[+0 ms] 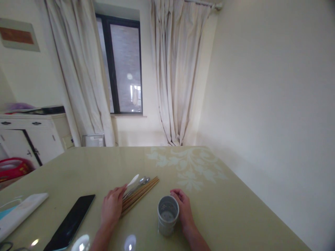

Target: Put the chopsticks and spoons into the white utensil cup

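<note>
A grey cylindrical holder (pixel 167 221) stands upright on the table, with nothing visible inside but its perforated bottom. My right hand (pixel 183 206) is at its right side, fingers curled against the rim. A bundle of brown chopsticks (pixel 142 194) lies on the table left of the holder, and metal spoons (pixel 143 180) lie along its far side. My left hand (pixel 113 205) is closed at the bundle's left side, its fingertips at a white utensil (pixel 133 180) that points away.
A black phone or tablet (pixel 72 221) lies on the greenish table (pixel 230 209) at left, beside a white box (pixel 24 212). Behind stand a white cabinet (pixel 42 139) and curtains (pixel 180 69). A wall borders the right.
</note>
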Motion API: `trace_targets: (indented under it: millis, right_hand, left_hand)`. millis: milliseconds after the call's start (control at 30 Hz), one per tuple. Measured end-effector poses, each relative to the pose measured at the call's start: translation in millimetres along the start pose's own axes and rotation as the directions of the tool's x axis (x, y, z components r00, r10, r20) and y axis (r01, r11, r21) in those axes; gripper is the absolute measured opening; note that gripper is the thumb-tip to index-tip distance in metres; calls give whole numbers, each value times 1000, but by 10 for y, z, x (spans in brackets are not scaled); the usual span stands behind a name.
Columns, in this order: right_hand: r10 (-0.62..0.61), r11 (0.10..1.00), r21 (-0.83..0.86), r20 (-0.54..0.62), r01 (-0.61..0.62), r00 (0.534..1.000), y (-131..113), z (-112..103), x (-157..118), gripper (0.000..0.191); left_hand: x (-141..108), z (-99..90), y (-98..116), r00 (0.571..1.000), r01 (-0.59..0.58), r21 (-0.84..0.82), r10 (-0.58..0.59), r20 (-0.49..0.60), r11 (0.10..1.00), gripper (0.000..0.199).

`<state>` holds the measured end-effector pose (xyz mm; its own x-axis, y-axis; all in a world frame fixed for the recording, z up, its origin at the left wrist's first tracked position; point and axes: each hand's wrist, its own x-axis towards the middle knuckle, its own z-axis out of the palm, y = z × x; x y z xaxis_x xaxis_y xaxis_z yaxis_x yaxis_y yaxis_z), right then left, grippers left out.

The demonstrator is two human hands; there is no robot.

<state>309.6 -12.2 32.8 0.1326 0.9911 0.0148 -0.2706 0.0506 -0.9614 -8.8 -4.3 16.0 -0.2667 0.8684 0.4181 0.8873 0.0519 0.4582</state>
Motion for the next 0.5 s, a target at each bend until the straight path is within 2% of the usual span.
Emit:
trace_targets:
  millis: [133,500]
  right_hand:
    - [-1,1000,-6,-34,1,999,4,-1,9,41]
    - [-4,1000,2,-34,4,999,1,-21,8,42]
  left_hand:
    - [13,9,-133,997,51,34,-53,63,998,45]
    - [-10,20,-117,988,42,113,-58,146,993,46]
